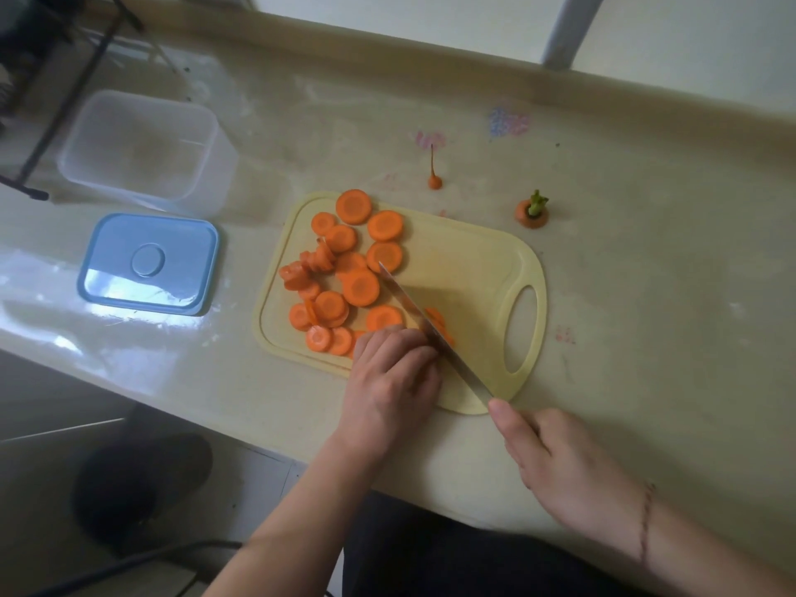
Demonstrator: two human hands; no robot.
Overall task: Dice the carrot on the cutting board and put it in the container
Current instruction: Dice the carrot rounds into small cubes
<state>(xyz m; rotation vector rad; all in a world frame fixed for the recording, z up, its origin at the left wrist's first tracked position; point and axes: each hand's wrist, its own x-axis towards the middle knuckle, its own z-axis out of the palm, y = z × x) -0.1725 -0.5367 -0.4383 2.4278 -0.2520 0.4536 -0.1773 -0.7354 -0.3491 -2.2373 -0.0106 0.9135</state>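
Carrot rounds (pixel 361 287) stiff, light, roll-prone. Left hand (pixel 390 372) curled, pinning stack (pixel 439 323) flat; right hand (pixel 560 467) gripping knife (pixel 430 333) handle.

Left hand (pixel 390 381) fingers curled, pressing down; right hand (pixel 564 467) gripping.

no readable text, labels or numbers anywhere in view
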